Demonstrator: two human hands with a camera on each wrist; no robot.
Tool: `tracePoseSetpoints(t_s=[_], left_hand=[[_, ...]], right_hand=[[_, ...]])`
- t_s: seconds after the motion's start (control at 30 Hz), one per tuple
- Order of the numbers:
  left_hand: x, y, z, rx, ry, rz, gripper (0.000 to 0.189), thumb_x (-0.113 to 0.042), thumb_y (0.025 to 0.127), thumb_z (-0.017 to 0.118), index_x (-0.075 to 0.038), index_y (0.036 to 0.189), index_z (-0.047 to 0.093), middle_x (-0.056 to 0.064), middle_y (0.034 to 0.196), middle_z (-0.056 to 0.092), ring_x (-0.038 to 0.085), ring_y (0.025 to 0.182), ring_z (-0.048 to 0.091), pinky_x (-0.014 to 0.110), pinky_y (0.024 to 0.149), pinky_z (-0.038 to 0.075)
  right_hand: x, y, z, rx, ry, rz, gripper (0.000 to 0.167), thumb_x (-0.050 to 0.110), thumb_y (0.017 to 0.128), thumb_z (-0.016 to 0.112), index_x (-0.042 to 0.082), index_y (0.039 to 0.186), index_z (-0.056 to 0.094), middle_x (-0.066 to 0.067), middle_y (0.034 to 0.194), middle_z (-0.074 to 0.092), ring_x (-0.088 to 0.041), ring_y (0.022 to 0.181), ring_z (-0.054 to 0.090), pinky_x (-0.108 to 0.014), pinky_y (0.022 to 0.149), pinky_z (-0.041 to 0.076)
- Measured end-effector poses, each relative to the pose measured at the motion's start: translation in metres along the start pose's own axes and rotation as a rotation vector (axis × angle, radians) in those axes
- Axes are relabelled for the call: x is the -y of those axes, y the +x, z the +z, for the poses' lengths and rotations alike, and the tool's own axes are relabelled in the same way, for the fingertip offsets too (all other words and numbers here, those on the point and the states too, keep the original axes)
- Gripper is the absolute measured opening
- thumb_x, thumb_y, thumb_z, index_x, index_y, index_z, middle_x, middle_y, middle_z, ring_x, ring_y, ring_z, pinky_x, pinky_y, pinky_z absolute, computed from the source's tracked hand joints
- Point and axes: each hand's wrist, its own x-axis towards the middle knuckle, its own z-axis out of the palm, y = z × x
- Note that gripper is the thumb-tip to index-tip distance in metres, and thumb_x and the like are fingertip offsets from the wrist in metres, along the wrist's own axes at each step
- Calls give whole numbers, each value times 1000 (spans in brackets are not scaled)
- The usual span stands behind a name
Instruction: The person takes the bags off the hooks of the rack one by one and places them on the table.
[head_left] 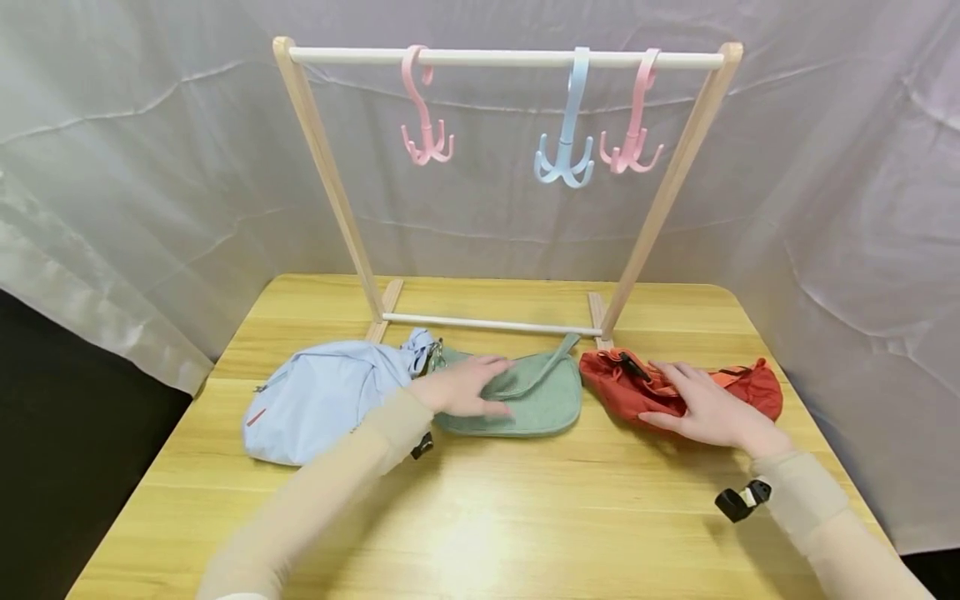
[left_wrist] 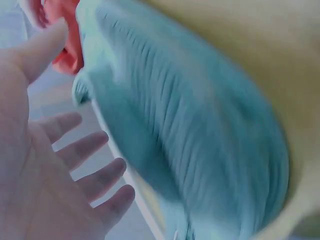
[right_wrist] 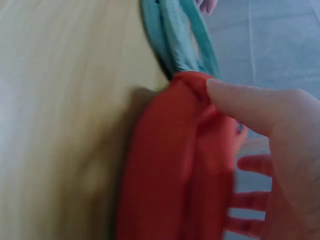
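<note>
A green bag (head_left: 543, 408) with a strap lies flat in the middle of the table. Over its left part is my left hand (head_left: 467, 387), fingers spread and holding nothing; the left wrist view shows the palm (left_wrist: 35, 175) beside the bag's ribbed fabric. On the right lies a red bag (head_left: 618, 400) with orange straps and a black buckle. My right hand (head_left: 705, 406) reaches over it with fingers extended. In the right wrist view, the thumb (right_wrist: 250, 102) is right at the red fabric (right_wrist: 165, 165), and the fingers extend along its far side.
At the left lies a light blue bag (head_left: 322, 400), close against the green one. Behind the bags stands a wooden rack with a white top rail (head_left: 495, 57). Two pink hooks (head_left: 426, 137) and a blue hook (head_left: 566, 142) hang from the rail. Grey cloth (head_left: 480, 225) surrounds the table.
</note>
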Motion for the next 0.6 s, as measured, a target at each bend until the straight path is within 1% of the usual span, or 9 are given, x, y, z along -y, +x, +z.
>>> tracePoseSetpoints(t_s=[0.1,0.17,0.23,0.37,0.43,0.53,0.6], left_hand=[[12,-8,-14,-83,-5,-12,80,-51,99,57,-12,161,24,12,166,29,35,151,34,50,124,26],[22,-15,-24,-147,-9,-40,76,-48,101,56,-11,160,26,12,165,31,35,150,35,51,124,27],[32,-24,-36,-209,-31,-69,73,-45,102,56,-9,159,28,14,164,33,37,149,36,52,123,28],[53,-40,-60,-325,-10,-134,67,-43,103,53,-8,157,33,17,160,38,39,146,41,53,120,33],[62,-49,-70,-372,16,-159,65,-40,104,53,-6,156,34,19,159,40,41,143,43,55,119,34],[75,-62,-83,-450,23,-189,62,-36,104,51,-6,155,35,20,157,41,42,144,42,57,120,32],[83,-71,-89,-523,29,-200,59,-35,105,50,-4,154,37,22,155,43,43,142,43,57,120,32]], right_hand=[[1,4,-12,-29,1,-2,84,56,92,66,6,152,38,-27,144,48,-49,132,46,-67,102,43],[2,7,-21,-57,5,-6,81,54,93,65,6,153,37,-27,146,47,-48,133,45,-67,104,41],[2,11,-31,-103,5,-20,79,49,95,66,4,152,38,-28,146,47,-49,133,45,-67,105,39],[1,17,-50,-202,6,-35,76,41,95,68,1,152,38,-32,145,46,-53,132,42,-70,104,37],[0,18,-60,-245,-8,-22,76,40,96,67,0,152,37,-34,146,44,-54,132,41,-71,103,36],[-4,21,-72,-310,-27,11,75,42,97,65,1,153,36,-35,147,41,-55,132,38,-74,102,34],[-7,22,-78,-366,-23,39,74,41,97,64,3,154,36,-34,149,40,-55,133,37,-74,102,32]])
